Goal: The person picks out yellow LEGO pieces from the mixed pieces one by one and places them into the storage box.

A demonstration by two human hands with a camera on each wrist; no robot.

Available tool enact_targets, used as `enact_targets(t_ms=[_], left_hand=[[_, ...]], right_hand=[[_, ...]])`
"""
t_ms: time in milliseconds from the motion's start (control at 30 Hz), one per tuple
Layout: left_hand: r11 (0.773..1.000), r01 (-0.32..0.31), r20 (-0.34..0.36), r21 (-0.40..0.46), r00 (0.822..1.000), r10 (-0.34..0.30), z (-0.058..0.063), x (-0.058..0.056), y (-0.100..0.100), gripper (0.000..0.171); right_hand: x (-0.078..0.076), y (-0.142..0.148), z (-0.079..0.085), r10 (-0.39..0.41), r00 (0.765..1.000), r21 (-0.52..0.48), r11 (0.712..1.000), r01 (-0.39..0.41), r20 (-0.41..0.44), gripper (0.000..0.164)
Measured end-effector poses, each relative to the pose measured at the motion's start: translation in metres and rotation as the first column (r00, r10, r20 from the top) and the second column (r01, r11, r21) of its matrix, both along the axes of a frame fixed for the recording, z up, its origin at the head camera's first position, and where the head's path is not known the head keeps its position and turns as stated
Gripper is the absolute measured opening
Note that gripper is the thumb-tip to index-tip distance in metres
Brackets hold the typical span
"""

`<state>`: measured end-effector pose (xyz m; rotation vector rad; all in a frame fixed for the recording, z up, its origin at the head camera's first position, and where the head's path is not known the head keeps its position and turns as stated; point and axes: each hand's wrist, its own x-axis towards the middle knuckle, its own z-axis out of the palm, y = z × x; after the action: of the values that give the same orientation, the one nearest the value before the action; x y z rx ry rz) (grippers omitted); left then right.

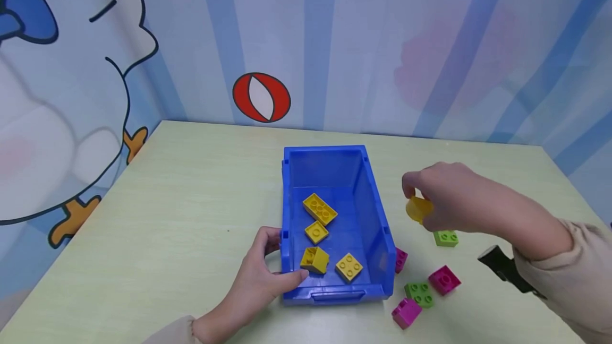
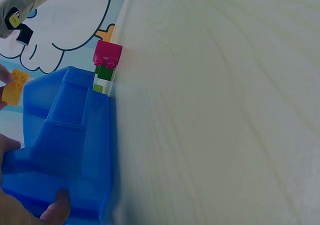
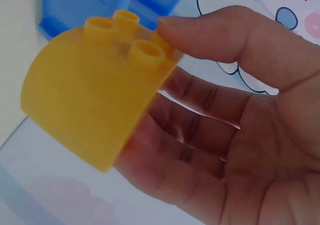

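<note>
My left hand (image 1: 255,280) grips the left wall of a blue plastic bin (image 1: 373,227) near its front corner, thumb over the rim and fingers outside. Between thumb and fingers, my right hand (image 1: 454,198) pinches a yellow toy brick (image 3: 85,95) with a rounded side and round studs, held in the air right of the bin. Several yellow bricks lie on the bin floor: a long one (image 1: 319,209), a small one (image 1: 316,232), a tilted one (image 1: 314,260) and a square one (image 1: 349,267).
Right of the bin, the table (image 1: 191,190) bears magenta bricks (image 1: 444,280), a dark green brick (image 1: 419,294) and a light green brick (image 1: 446,238), partly below my right hand. A wall (image 1: 354,68) with printed cartoon figures stands behind the table.
</note>
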<state>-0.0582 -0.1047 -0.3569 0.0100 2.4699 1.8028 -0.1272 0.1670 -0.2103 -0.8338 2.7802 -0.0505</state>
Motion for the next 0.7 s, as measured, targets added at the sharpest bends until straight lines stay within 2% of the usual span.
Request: enact_targets(t_ms=[333,700], left_hand=[[1.0,0.002,-0.015,0.018,1.0,-0.002,-0.001,0.0,-0.001,0.063],[1.0,0.007,-0.014,0.018,1.0,-0.006,0.0,0.0,0.0,0.062]], right_hand=[[-0.009,-0.023,0.023,0.04,0.997,-0.025,0.999,-0.041,-0.068,0.032],[-0.016,-0.054,0.034,0.044,0.999,-0.043,0.998,-0.045,-0.02,0.024]])
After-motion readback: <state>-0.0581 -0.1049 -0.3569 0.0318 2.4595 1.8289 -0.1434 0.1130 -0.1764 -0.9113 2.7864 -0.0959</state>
